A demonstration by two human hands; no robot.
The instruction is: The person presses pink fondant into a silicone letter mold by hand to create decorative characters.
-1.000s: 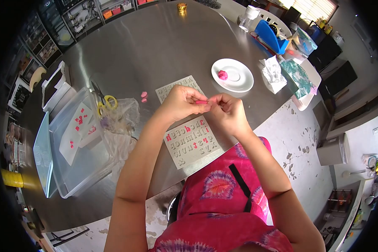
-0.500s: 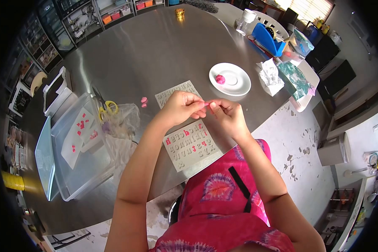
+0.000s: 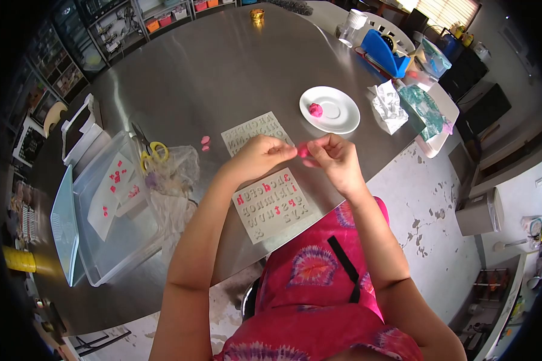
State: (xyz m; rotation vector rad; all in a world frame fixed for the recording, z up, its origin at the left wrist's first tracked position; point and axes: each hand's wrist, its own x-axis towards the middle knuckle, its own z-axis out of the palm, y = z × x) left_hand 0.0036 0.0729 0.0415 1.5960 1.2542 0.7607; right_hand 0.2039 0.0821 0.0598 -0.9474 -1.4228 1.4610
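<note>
A small piece of pink dough is between my two hands, pinched by the fingers of my right hand. My left hand has its thumb and fingers pressed together at the dough's left side; whether it grips any is too small to tell. Below them lies a grey letter mould with pink filling several of its letters. A second grey mould is partly hidden behind my left hand. On the white plate sits a pink dough ball. Small pink bits lie left of the moulds.
A clear plastic box holds white paper with pink pieces. Beside it are yellow-handled scissors and a crumpled plastic bag. Crumpled white paper and a blue tape dispenser stand at the right. A gold cup is at the far edge.
My hands have moved slightly apart, the right one shifting rightward and rising a little. More of the pink dough shows between them, as a rounder lump.
</note>
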